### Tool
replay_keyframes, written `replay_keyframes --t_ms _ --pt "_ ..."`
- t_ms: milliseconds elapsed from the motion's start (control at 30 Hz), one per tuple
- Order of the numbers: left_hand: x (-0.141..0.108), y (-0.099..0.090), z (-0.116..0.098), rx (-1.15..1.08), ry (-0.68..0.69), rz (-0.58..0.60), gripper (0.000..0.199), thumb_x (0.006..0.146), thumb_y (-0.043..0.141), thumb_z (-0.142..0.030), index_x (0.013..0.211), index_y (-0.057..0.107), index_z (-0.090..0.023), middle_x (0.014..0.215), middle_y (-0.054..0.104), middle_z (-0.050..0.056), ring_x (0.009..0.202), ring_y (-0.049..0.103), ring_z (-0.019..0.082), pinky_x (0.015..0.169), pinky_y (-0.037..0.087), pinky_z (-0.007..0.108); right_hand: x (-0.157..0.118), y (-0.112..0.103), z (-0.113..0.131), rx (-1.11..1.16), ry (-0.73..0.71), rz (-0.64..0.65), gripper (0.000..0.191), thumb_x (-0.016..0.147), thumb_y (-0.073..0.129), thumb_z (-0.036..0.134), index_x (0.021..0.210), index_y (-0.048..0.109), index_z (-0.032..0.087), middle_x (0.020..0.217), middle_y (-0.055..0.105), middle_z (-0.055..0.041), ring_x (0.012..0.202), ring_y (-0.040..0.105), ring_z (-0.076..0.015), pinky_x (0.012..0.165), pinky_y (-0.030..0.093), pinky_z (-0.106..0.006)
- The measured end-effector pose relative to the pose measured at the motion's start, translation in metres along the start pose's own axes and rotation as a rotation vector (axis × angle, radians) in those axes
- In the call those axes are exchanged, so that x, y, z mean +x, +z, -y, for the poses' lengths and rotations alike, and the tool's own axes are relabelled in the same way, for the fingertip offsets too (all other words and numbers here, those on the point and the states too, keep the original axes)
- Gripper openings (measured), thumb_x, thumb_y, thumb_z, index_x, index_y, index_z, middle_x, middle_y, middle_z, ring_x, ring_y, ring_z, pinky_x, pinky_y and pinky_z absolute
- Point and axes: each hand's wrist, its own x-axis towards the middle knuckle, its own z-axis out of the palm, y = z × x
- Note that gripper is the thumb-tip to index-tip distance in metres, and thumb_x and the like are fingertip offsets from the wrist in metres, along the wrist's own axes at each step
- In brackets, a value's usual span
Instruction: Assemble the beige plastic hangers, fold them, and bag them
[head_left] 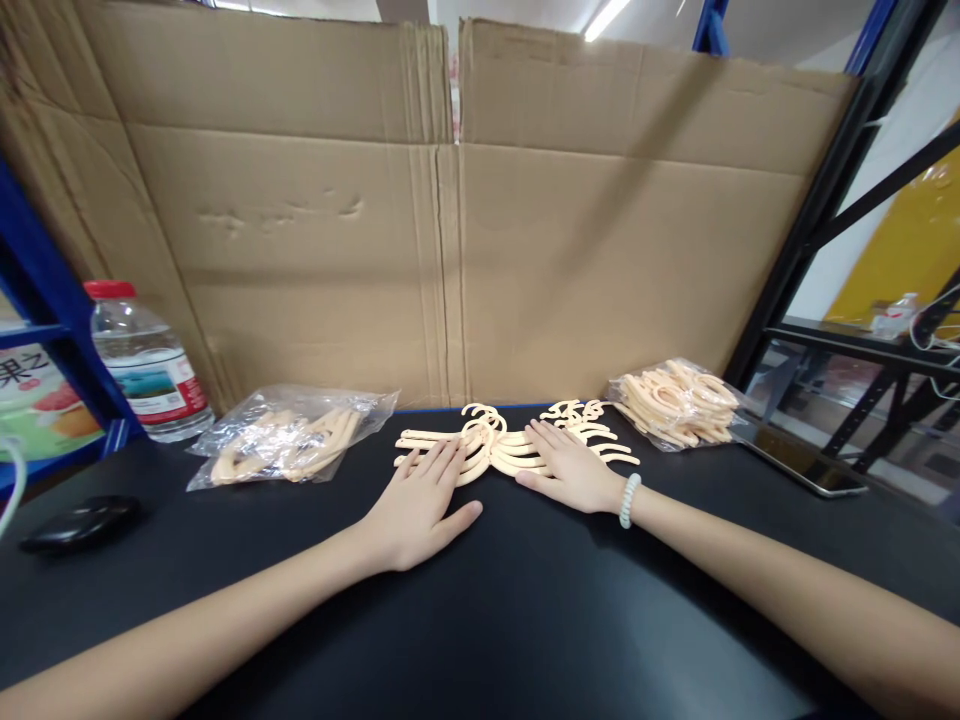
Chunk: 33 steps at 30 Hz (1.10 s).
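Several cream curved plastic pieces (517, 462), which look like clothes hanger arms, lie fanned out on the black table. Behind them are hook-shaped pieces (480, 425) in the same cream colour. My left hand (420, 505) rests flat, its fingertips over the left ends of the curved pieces and its thumb stretched to the right. On the other side, my right hand (570, 465) lies palm down with fingers extended across the right-hand pieces. Both palms hide part of what lies beneath them. Smaller curled hooks (574, 411) sit just beyond my right fingers.
A clear bag of cream pieces (289, 440) lies at left, another bag (671, 402) at right beside a phone (806, 462). A water bottle (150, 370) and black mouse (82, 523) are far left. A cardboard wall (315, 250) closes the back of the table (525, 620).
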Motion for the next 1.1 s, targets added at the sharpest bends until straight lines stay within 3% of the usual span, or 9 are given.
replay_keyframes --t_ms 433,600,767,1100 --pt "0.005 0.006 0.011 -0.042 0.021 -0.05 0.076 0.092 0.025 -0.065 0.151 0.018 -0.017 0.156 0.015 0.012 0.143 0.015 0.033 0.113 0.016 0.056 0.008 0.004 -0.007 0.006 -0.038 -0.014 0.093 0.087 0.021 0.074 0.146 0.03 0.003 0.153 0.025 -0.02 0.143 0.02 -0.031 0.116 0.018 -0.046" --pt "-0.002 0.001 0.014 -0.024 0.053 -0.023 0.078 0.092 0.026 -0.065 0.15 0.019 -0.014 0.156 0.013 0.013 0.144 0.011 0.031 0.114 0.015 0.055 0.003 0.003 -0.012 0.007 -0.041 -0.027 0.091 0.087 0.023 0.073 0.146 0.031 0.004 0.152 0.027 -0.0198 0.142 0.021 -0.0315 0.115 0.018 -0.047" --pt "-0.008 -0.005 0.02 -0.018 0.081 0.018 0.074 0.093 0.026 -0.063 0.15 0.017 -0.018 0.156 0.015 0.012 0.144 0.014 0.03 0.113 0.01 0.058 -0.004 0.0 -0.016 -0.004 -0.028 -0.029 0.09 0.088 0.023 0.072 0.146 0.031 0.004 0.152 0.027 -0.0201 0.143 0.02 -0.0317 0.115 0.018 -0.049" --pt "-0.012 -0.012 0.012 -0.002 0.008 0.087 0.08 0.091 0.022 -0.066 0.151 0.012 -0.014 0.156 0.01 0.014 0.144 0.008 0.032 0.113 0.011 0.059 -0.004 0.0 -0.018 -0.012 -0.043 -0.099 0.063 0.097 0.025 0.05 0.141 0.042 0.008 0.147 0.04 -0.0166 0.139 0.031 -0.0288 0.113 0.023 -0.048"
